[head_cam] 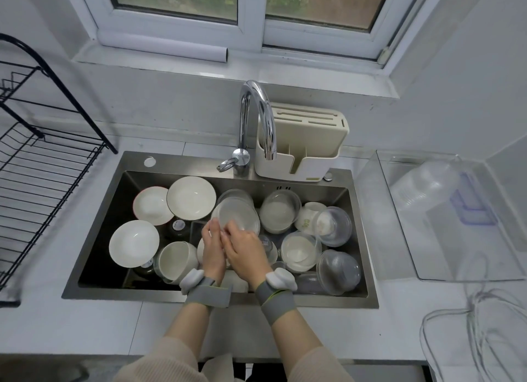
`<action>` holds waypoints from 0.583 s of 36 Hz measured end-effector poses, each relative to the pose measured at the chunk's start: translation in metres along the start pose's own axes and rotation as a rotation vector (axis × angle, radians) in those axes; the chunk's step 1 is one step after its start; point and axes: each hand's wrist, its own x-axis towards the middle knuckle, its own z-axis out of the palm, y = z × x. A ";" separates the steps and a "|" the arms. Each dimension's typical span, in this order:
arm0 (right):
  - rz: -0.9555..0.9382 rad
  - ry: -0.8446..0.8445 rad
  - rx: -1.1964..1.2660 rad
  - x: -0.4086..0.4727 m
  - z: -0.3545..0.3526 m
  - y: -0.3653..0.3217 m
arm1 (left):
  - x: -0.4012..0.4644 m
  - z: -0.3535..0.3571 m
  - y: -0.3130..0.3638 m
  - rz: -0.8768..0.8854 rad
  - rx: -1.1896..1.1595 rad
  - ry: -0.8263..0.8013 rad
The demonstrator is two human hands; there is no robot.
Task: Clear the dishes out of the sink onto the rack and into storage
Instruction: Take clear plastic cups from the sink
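The steel sink [97, 227] is full of dishes: white bowls [190, 197] at the left and back, a white cup [176, 260] lying near the front, and several clear plastic containers [281, 213] on the right. Both my hands are over the middle of the sink. My left hand [212, 246] and my right hand [245, 249] hold the near rim of a clear shallow dish [238, 215], fingers curled on its edge. The black wire rack [42, 165] stands on the counter at the left.
A chrome faucet [256, 119] arches over the sink's back edge, with a cream utensil holder [308, 145] beside it. A clear storage bin [445, 210] with plastic containers sits on the right counter. Clear wire-like items [479, 324] lie at the front right.
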 end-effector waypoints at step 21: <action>0.504 -0.118 -0.219 -0.031 0.002 0.059 | 0.012 -0.043 0.015 -0.081 0.317 0.254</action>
